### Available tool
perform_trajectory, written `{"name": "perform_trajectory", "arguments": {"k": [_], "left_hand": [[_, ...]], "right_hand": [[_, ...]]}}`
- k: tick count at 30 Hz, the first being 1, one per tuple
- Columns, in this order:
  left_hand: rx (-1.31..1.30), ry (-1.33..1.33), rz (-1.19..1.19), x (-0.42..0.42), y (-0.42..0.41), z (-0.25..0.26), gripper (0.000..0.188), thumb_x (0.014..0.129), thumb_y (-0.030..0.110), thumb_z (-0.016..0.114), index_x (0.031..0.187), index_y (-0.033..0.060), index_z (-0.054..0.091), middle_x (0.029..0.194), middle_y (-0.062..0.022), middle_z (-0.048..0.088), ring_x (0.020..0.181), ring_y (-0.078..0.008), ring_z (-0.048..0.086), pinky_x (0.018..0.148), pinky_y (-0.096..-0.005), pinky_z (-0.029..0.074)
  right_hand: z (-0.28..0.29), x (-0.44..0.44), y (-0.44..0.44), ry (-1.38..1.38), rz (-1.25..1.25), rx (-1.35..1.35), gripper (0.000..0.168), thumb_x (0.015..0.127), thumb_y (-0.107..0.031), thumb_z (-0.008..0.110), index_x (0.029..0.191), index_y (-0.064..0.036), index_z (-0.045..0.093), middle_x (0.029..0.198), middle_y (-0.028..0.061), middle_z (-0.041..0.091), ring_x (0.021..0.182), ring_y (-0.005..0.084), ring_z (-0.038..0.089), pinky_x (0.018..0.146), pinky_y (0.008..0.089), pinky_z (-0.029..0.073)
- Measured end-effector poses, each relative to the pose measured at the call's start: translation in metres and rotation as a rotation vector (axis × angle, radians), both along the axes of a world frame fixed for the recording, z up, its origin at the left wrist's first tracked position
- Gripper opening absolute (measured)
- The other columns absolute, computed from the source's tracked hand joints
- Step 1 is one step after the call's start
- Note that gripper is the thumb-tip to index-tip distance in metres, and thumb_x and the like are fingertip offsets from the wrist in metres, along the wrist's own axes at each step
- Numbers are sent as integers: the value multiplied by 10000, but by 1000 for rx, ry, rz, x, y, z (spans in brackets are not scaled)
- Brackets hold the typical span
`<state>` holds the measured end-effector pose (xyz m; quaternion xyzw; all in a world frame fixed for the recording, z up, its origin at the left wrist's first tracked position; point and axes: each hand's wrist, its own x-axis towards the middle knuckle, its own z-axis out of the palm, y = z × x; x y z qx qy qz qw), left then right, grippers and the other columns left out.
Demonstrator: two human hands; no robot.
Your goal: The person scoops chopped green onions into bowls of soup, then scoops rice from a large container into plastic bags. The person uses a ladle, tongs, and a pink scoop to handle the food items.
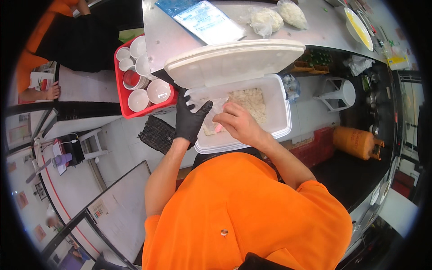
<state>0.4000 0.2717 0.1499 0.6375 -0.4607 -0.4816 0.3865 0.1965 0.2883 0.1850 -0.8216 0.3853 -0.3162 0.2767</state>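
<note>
An opened white plastic tub [281,101] stands before me, holding a pale, crumbly food mass [249,101] that may be cooked rice. Its white lid [236,64] is tilted up along the far side. My left hand [191,116], in a black glove, is over the tub's left edge, thumb apart from the fingers, beside a clear plastic bag [209,114]. Bare, my right hand [238,123] has bent fingers at the bag, by a pink item [218,127] whose kind I cannot tell. Whether either hand grips the bag is unclear.
A red crate [122,98] of white bowls stands left of the tub. Beyond lies a steel counter [195,54] with two bagged pale portions [266,20] and a packet of plastic bags [209,23]. An orange gas cylinder [354,143] is at right. Another person's hand [53,91] rests at upper left.
</note>
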Motion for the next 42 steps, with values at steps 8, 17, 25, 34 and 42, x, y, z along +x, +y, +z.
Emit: {"name": "perform_trajectory", "arguments": {"k": [8,17,25,34,42], "left_hand": [[-4,-235,-307,-26,44,-30,362,777,86,737,1136,66,691,714,-42,586,646,-141,580,654,-283,501],[-286,-448,-78,-83,26,-32,643,798,224,775,1345,3,518,1225,-172,577,1089,-243,600,820,-376,533],[98,-154,-41,-51,43,-83,311,776,36,731,1080,79,683,773,-108,666,655,-172,647,619,-309,515],[-792,-67,182,-20,42,118,336,774,8,719,1106,27,668,969,-65,694,843,-162,649,735,-287,512],[-30,-523,-286,17,111,-41,263,895,196,719,1070,6,668,765,-124,681,662,-191,650,560,-374,507]], "right_hand": [[-32,-75,8,217,-333,32,333,806,15,604,1104,-97,702,822,99,512,813,291,549,734,394,474],[-8,-92,-4,-14,-114,79,334,813,31,605,1101,-101,709,803,103,489,798,286,527,733,394,454],[-53,-120,14,300,-63,162,379,830,51,616,1174,-92,691,946,134,515,864,282,549,772,378,481],[9,-35,-10,-372,30,119,543,821,-10,659,1344,-112,556,1189,194,495,1034,375,584,897,439,495],[-137,-44,-3,-66,389,523,428,837,-141,750,1253,-106,655,1199,187,525,1105,350,543,948,398,465]]}}
